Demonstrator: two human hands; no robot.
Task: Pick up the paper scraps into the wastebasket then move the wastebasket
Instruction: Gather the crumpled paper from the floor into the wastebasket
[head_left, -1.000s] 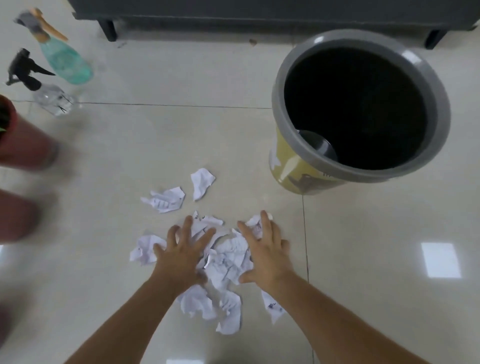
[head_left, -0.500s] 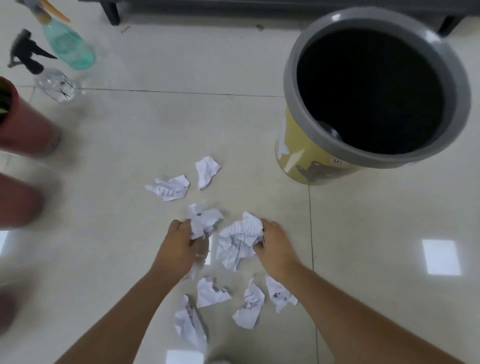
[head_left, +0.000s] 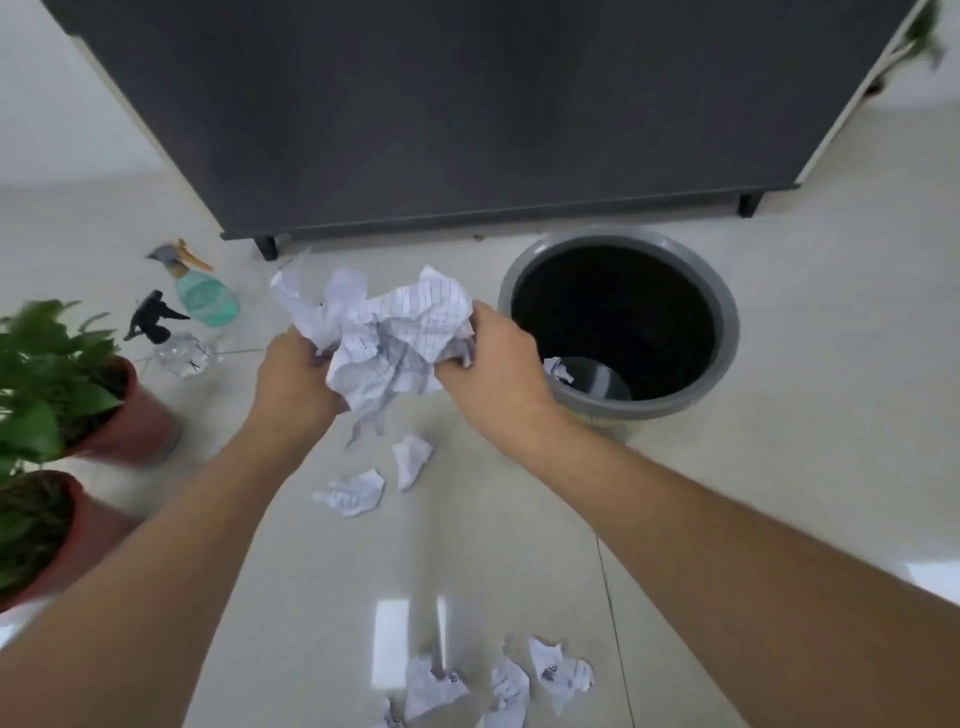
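1. Loose paper scraps (head_left: 558, 675), several, crumpled, white with print; they lie on the floor (head_left: 779, 493) at the near edge of view, between the two forearms.
2. Two more scraps (head_left: 353, 493), crumpled; on the floor farther out, below the raised hands.
3. Left hand (head_left: 293, 376), grip curled tight on the left side of a paper bundle (head_left: 387, 338); held off the floor.
4. Right hand (head_left: 493, 364), grip curled tight on the bundle's right side. The bundle is a large wad of lined, crumpled sheets, just left of the wastebasket rim and not over the opening.
5. Wastebasket (head_left: 727, 332), round, grey rim, dark inside; upright on the floor at right. One small scrap shows inside near its nearer wall.
6. Two potted plants (head_left: 57, 374), reddish pots, at far left.
7. Two spray bottles (head_left: 200, 293), one green, one clear, lying on the floor beyond the plants.
8. Dark cabinet (head_left: 467, 114) on short legs, behind everything.
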